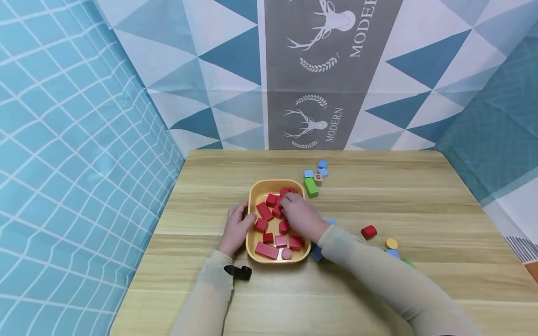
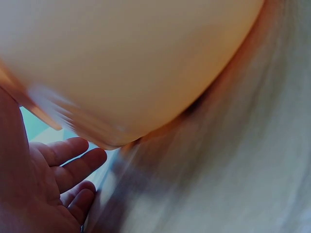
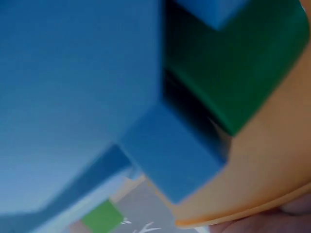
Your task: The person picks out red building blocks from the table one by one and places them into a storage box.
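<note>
A yellow-orange plastic bin (image 1: 279,261) holds many red wooden blocks, among them cubes, a long bar (image 1: 266,250) and round pieces. My left hand (image 1: 236,227) holds the bin's left side, thumb over the rim and fingers outside. In the left wrist view those fingers (image 2: 80,170) are loosely bent beside the bin wall (image 2: 121,73). My right hand (image 1: 303,215) reaches over the right rim into the bin. Its fingertips are at the red blocks (image 1: 278,211) in the upper part. The hand itself hides whether it pinches one.
Small blue blocks (image 1: 322,164), a lettered wooden cube (image 1: 318,179) and a green block (image 1: 311,187) lie beyond the bin's right corner. Blue (image 3: 175,150) and dark green (image 3: 243,63) blocks stand against its right wall. A red cylinder (image 1: 369,232) and yellow disc (image 1: 391,243) lie farther right.
</note>
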The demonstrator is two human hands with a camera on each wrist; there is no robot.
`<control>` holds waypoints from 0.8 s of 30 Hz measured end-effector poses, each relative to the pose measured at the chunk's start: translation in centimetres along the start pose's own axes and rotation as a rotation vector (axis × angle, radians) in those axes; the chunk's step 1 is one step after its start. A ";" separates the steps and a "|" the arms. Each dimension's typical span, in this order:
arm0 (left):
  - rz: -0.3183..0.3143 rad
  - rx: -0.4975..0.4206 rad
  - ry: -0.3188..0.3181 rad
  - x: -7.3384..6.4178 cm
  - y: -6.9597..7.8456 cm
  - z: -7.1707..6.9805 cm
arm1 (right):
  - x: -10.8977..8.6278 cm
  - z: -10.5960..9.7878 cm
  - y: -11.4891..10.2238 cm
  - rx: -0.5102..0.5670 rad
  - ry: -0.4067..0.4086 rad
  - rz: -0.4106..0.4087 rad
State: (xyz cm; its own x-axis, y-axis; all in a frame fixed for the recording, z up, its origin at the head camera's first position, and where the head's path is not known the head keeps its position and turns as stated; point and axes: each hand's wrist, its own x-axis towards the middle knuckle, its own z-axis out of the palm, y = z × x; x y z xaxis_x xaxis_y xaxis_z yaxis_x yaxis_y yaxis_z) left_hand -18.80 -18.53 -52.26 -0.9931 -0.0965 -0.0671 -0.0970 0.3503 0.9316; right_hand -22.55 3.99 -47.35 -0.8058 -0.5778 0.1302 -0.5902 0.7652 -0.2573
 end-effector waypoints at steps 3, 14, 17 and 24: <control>-0.012 -0.003 -0.001 -0.1 0.1 0.1 | -0.2 0.1 0.2 0.048 0.026 -0.057; -0.043 -0.013 0.002 -0.2 0.1 0.1 | -0.2 0.2 0.3 0.172 -0.050 -0.194; -0.044 -0.015 0.000 -0.2 0.2 0.1 | -0.2 0.2 0.4 0.162 -0.047 -0.199; -0.044 -0.025 -0.005 -0.2 0.2 0.1 | -0.3 0.4 0.4 0.122 -0.013 -0.216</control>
State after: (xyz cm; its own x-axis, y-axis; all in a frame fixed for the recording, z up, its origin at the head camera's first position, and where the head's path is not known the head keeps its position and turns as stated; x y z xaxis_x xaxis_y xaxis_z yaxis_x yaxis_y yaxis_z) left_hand -18.65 -18.31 -52.06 -0.9882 -0.1064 -0.1103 -0.1392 0.3225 0.9363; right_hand -22.54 4.35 -47.85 -0.6605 -0.7284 0.1821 -0.7376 0.5841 -0.3388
